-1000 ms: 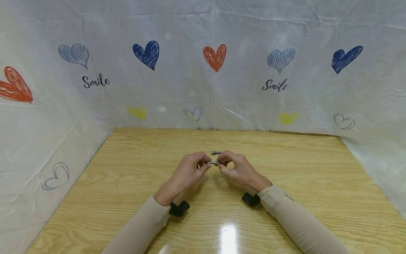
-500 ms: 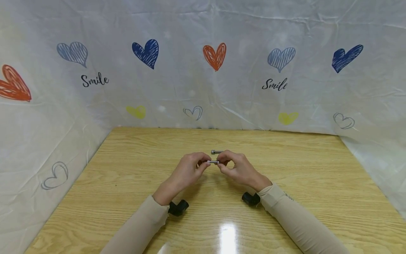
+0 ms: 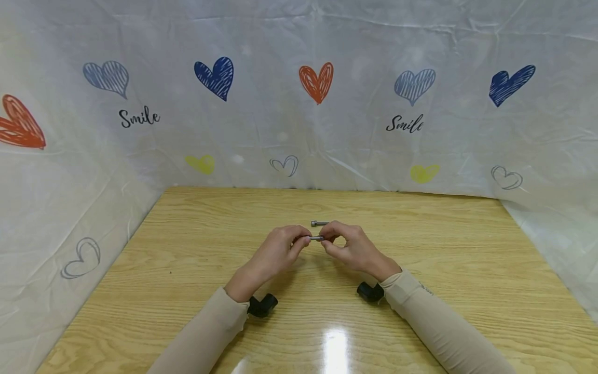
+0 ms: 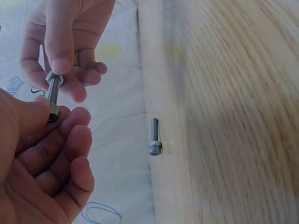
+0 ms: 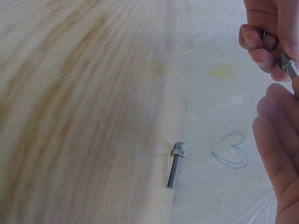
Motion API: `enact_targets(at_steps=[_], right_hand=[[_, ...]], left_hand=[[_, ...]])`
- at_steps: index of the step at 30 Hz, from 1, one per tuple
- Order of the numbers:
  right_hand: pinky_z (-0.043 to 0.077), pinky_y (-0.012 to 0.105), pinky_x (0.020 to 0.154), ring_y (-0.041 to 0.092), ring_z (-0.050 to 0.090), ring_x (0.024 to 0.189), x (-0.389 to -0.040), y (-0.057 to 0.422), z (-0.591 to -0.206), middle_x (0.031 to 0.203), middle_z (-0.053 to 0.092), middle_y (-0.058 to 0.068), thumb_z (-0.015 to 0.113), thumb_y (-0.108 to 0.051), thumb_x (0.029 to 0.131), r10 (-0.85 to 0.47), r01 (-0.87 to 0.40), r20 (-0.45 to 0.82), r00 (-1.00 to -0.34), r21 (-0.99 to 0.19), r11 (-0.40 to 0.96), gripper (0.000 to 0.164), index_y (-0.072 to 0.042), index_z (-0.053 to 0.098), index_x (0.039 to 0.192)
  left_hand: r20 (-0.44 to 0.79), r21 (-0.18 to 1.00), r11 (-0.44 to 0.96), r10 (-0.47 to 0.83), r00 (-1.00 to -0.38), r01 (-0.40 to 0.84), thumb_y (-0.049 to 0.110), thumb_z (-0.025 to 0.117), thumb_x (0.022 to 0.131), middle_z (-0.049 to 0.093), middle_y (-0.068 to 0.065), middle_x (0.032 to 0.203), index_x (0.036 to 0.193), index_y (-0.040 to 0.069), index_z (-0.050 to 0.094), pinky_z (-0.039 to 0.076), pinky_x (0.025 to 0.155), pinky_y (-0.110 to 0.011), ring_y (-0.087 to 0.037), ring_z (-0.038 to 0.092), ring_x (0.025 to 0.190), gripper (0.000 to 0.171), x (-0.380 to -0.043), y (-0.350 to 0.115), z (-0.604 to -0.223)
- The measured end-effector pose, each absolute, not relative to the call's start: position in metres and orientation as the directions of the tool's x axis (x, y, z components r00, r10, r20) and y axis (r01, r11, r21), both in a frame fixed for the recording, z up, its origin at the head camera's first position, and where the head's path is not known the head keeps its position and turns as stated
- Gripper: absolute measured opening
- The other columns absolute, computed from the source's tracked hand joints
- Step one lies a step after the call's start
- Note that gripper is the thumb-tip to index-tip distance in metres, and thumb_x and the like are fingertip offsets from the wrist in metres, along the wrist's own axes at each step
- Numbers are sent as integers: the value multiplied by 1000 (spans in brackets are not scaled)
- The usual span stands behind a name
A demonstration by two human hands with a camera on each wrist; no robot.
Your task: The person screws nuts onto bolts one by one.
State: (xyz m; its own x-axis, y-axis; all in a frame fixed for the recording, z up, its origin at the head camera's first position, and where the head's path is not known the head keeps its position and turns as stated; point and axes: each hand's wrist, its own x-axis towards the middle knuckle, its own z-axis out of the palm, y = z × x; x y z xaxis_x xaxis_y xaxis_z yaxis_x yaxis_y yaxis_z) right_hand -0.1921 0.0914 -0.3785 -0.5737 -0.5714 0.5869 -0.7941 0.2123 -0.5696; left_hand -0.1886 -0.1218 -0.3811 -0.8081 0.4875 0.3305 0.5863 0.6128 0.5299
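Observation:
Between my two hands, above the table, is a small metal bolt [image 3: 315, 238] held about level. My left hand [image 3: 275, 250] pinches its socket head between thumb and fingertips. At the other end, my right hand [image 3: 351, 248] pinches a hex nut [image 4: 54, 77] on the thread with thumb and forefinger. Bare thread shows between the two grips in the left wrist view. A second bolt [image 5: 175, 169] lies on the table beyond my hands, with a nut [image 5: 178, 152] close under its head. In the head view my right fingers cover its far end.
The wood-grain table [image 3: 210, 218] runs back to a white sheet [image 3: 261, 130] printed with hearts and "Smile". A black wrist mount [image 3: 263, 305] sits under my left wrist, and another black mount [image 3: 370, 292] under my right.
Both hands stay in nearly the same place. The fingertips shift slightly at the ends of the bolt, and the left fingers cover a little more of it. The second bolt lies still.

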Motion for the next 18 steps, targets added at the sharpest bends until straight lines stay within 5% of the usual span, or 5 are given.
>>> enact_targets(at_steps=[18], right_hand=[[54,31,70,15,65,81,-213,95,-409,95,67,7,65,2,89,-553,-790,594,-585,-572,222,18,-6,64,105]], left_hand=[[286,547,586,540,-792,597,11,48,101,62,-2,84,101,-1,64,48,64,-26,-11,57,72,20,-190,-121,-381]])
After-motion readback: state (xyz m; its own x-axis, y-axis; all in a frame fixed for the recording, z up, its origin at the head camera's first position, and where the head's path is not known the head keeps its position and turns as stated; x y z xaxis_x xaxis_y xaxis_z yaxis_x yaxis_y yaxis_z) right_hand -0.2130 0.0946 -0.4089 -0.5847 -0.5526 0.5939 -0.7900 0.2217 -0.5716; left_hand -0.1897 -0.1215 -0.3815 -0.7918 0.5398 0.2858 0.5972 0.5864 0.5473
